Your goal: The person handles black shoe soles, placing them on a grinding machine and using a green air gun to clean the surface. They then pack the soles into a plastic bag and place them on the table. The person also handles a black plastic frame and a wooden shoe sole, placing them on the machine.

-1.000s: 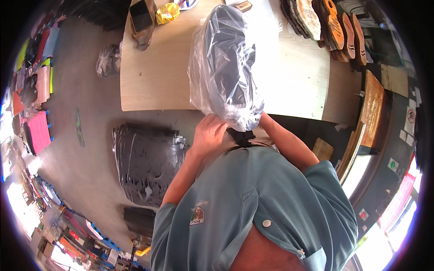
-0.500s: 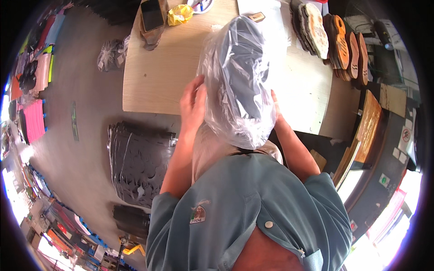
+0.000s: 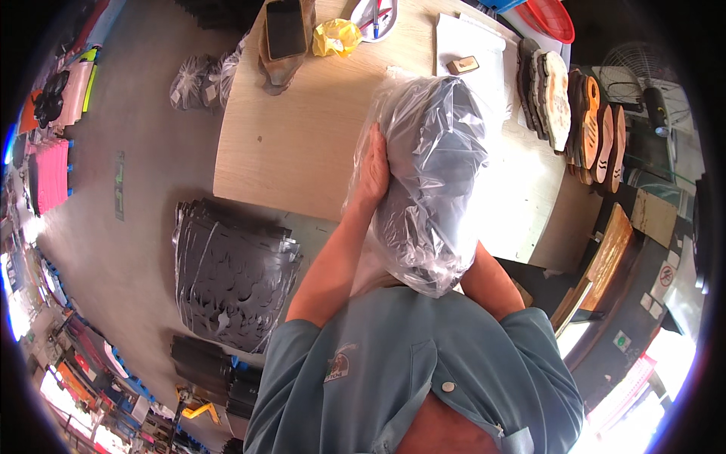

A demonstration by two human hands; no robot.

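A clear plastic bag [image 3: 439, 166] with dark grey, rounded, sole-like pieces inside stands between my arms, at the near edge of the table. My left hand [image 3: 373, 170] presses flat along the bag's left side, its fingers pointing up and close together, holding it. Low on the right side my right forearm [image 3: 493, 281] reaches behind the bag. The bag hides the fingers of that hand. Loose, crinkled plastic shows at the bag's top left and at its bottom. How the pieces lie inside is blurred by glare.
On the wooden table [image 3: 295, 144] lie a phone [image 3: 286, 30], yellow crumpled wrapping [image 3: 337, 38], a white dish [image 3: 372, 19] with pens and a small block [image 3: 463, 65]. Stacked soles [image 3: 556, 102] line the right edge. Black cut-out sheets [image 3: 234, 272] stand left of me on the floor.
The bag has moved right and down in the picture, along with both hands. My right hand, partly visible before, is now behind the bag. The table and its things have shifted the same way.
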